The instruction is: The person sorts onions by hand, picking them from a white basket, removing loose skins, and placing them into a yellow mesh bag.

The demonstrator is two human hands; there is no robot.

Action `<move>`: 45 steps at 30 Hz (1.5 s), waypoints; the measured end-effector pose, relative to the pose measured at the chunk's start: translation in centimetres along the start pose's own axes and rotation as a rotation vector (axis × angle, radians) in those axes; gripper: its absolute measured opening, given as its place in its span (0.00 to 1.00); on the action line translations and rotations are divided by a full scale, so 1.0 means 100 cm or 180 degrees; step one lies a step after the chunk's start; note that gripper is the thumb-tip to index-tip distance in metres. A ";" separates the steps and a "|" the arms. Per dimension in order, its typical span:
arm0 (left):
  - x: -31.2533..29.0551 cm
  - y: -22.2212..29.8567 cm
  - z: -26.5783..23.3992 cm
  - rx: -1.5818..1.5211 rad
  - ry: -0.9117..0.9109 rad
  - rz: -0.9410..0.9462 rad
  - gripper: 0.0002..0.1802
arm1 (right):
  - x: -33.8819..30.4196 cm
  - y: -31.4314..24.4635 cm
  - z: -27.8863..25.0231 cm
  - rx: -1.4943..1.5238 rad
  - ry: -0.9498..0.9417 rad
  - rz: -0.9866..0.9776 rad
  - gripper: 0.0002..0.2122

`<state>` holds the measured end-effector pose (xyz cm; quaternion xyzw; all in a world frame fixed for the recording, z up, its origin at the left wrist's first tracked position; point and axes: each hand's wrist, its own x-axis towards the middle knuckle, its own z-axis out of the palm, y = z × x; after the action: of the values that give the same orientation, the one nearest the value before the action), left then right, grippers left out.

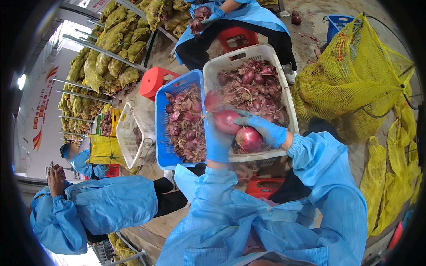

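My left hand (217,144), in a blue glove, is wrapped round a smooth red onion (226,122) above the white crate (291,106). My right hand (267,129), also gloved, reaches in from the right with its fingertips touching that onion. A second, shinier red onion (249,139) sits against the right hand's palm side and appears held there. A blurred piece of onion skin (213,101) shows just above my left fingers. Red onions (254,79) with dry tops and loose skins fill the white crate.
A blue crate (160,128) full of onion skins and onions stands against the white one. Across, a person in blue gloves holds onions (202,13). A yellow mesh bag (350,75) stands right, a red stool (155,82) left. Another person (111,201) stands at lower left.
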<state>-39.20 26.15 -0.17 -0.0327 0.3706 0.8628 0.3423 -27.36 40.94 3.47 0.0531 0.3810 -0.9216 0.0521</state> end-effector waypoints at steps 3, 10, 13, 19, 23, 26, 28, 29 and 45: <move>0.004 -0.005 -0.007 0.0117 -0.0318 0.0108 0.35 | 0.006 0.010 -0.001 -0.0280 0.0052 -0.0027 0.33; -0.008 -0.010 -0.004 0.0813 -0.0022 0.0365 0.30 | 0.004 0.014 0.003 -0.0225 0.0146 0.0167 0.29; -0.024 -0.010 0.029 0.0517 0.0287 0.0612 0.17 | 0.007 0.012 0.004 -0.0186 0.0030 0.0084 0.29; -0.027 -0.009 0.023 0.0527 0.0569 0.0599 0.21 | 0.007 0.020 0.009 -0.0487 0.0141 0.0009 0.35; -0.035 -0.019 0.034 0.0506 0.0579 0.0420 0.20 | 0.003 0.027 0.009 -0.0161 0.0327 0.0002 0.33; -0.039 -0.022 0.044 0.0357 0.0674 0.0309 0.24 | 0.008 0.038 0.000 0.0351 0.0370 0.0118 0.29; -0.044 -0.020 0.053 0.0215 0.0831 0.0237 0.26 | 0.008 0.038 -0.001 0.0742 0.0379 0.0330 0.28; -0.043 -0.020 0.054 0.0504 0.0827 0.0403 0.26 | 0.013 0.048 -0.016 0.0895 0.0418 0.0386 0.26; -0.019 -0.001 -0.005 0.1064 0.0861 0.0838 0.27 | 0.018 0.008 -0.023 0.2136 0.0577 -0.0201 0.14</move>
<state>-37.77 24.79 0.01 -0.0422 0.5516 0.8145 0.1749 -28.90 41.89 1.07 0.1371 0.0613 -0.9882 -0.0308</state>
